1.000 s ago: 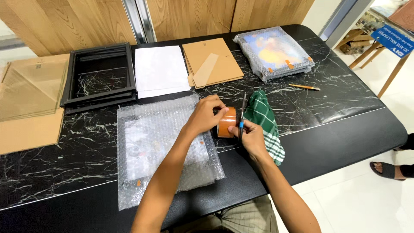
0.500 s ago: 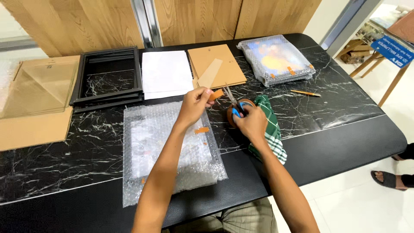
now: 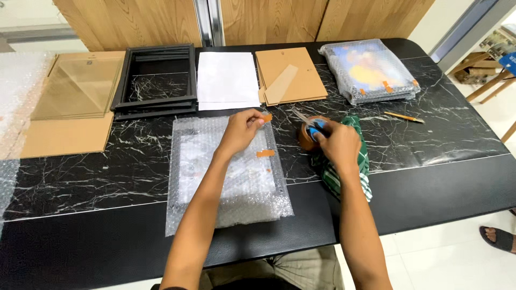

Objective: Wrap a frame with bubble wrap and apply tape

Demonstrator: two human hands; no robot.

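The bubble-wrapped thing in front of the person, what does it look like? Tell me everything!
The bubble-wrapped package is a flat rectangle lying on the black marble table, its near edge hanging slightly past the table's front. Clear bubble wrap covers something with a dark border and pale middle. One orange tape piece sticks on top. The left hand hovers over its far edge, holding another tape strip.

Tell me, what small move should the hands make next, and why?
Probably press the tape strip in the left hand onto the wrapped frame. One strip already sits there, the fresh piece hangs at its top edge, and the right hand rests with the scissors.
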